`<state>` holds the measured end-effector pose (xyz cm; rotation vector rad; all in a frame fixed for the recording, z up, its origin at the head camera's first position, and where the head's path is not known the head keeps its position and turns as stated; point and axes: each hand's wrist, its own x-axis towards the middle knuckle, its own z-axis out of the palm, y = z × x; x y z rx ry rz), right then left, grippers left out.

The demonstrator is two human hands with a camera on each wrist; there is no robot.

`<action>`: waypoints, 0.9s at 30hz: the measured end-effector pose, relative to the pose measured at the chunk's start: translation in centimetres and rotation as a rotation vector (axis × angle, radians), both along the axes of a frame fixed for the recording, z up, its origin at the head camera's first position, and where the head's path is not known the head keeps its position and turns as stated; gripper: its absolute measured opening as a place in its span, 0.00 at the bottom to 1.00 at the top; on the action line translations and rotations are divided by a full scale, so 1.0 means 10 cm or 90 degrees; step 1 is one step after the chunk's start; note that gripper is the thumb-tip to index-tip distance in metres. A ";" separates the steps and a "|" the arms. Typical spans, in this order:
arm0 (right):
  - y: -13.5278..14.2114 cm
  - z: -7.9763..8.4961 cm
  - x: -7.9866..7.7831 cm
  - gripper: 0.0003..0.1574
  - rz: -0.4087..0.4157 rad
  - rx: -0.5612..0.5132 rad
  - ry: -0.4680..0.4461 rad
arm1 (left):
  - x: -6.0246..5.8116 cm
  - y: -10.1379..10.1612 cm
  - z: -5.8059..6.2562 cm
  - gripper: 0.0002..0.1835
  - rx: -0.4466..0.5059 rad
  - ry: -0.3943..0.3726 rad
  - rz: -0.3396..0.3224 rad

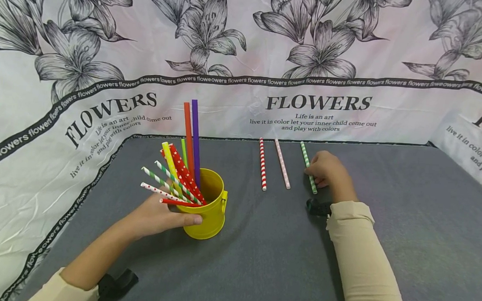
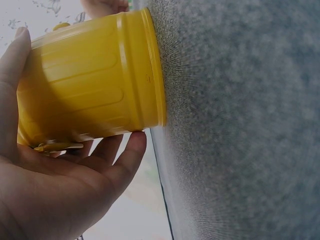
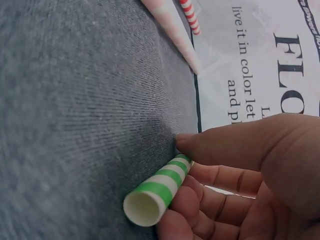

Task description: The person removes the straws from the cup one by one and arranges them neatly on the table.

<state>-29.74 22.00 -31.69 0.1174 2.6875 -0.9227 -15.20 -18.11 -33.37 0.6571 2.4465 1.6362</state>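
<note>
My left hand (image 1: 156, 215) grips a small yellow metal bucket (image 1: 208, 223) from its left side, with the thumb across the front and the fingers behind. The bucket stands upright on the table, and several paper straws lean out of it: red with stars (image 1: 180, 167), yellow (image 1: 168, 156), orange (image 1: 188, 136), purple (image 1: 195, 138) and striped ones. To the right, my right hand (image 1: 331, 173) pinches a green-and-white striped straw (image 3: 161, 187) between thumb and fingers. This straw lies along the table, its open end facing the right wrist camera.
Left of the right hand lie a pink straw (image 1: 282, 164) and a red-and-white striped straw (image 1: 262, 164), roughly parallel. A dark grey cloth (image 1: 234, 265) covers the table. Behind it hangs a white flower-printed cloth (image 1: 228, 94), which also borders both sides.
</note>
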 end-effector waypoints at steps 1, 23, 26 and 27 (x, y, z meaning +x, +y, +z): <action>0.01 0.00 0.00 0.10 0.001 -0.001 0.001 | 0.00 0.00 0.00 0.39 0.001 -0.001 -0.001; -0.16 -0.07 0.01 0.13 0.024 0.076 0.126 | 0.00 0.00 0.00 0.37 0.026 0.007 -0.030; -0.17 -0.09 0.00 0.13 0.017 0.079 0.127 | 0.00 0.00 0.01 0.37 0.028 0.004 -0.035; -0.17 -0.09 -0.01 0.12 0.014 0.078 0.125 | 0.00 0.00 0.01 0.38 0.030 0.005 -0.037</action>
